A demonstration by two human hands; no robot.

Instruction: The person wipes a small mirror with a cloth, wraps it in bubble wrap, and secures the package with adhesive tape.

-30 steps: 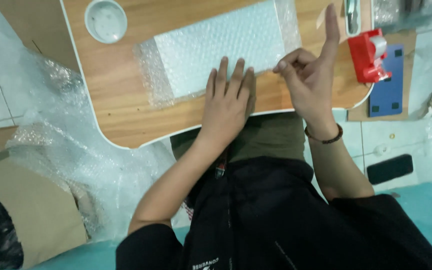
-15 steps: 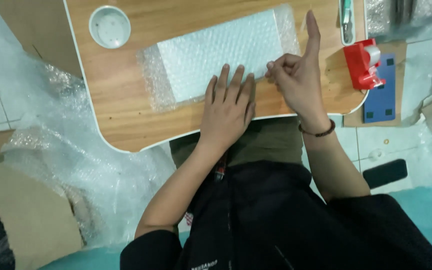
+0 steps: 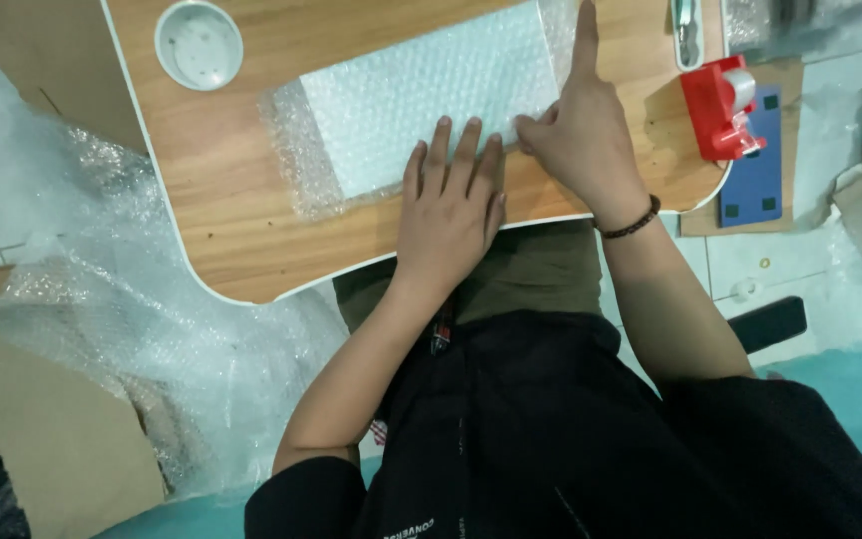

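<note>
Both hands slide slightly along the wrapped parcel edge.
Left hand presses flat, fingers spread; right hand pinches the wrap beside it, forefinger straight, near the red tape dispenser.

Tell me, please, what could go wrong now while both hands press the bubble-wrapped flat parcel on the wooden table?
1. The clear bubble-wrap parcel is held only near its front edge by the flat left hand and the right hand; its loose left flap may spring open.
2. The red tape dispenser stands at the rim of the light wooden table, close to the right wrist; a bump could probably knock it off.
</note>
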